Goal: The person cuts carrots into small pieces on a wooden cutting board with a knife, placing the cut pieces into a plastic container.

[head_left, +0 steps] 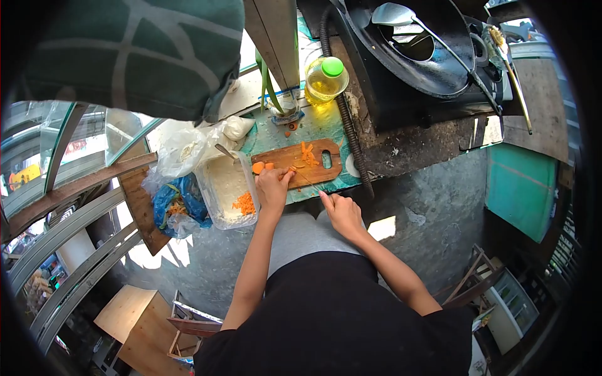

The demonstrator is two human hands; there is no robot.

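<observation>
On a wooden cutting board (285, 153) lie cut orange carrot pieces (308, 153), with more at its left end. My left hand (273, 190) is over the board's lower left part, fingers pinched on a small carrot piece (292, 168). My right hand (342, 214), at the board's lower edge, is closed around a knife handle; the thin blade (309, 181) points up and left toward my left fingertips. Left of the board, a clear plastic container (213, 188) holds a pale powdery substance, a spoon and chopped carrot (244, 203).
A blue plastic bag (195, 216) with scraps lies left of the container. Beyond the board stands an oil jar (325, 81) with a green lid. A black hose (345, 116) runs beside it. A wok (414, 69) with a ladle is at upper right. Dark fabric (138, 56) hangs upper left.
</observation>
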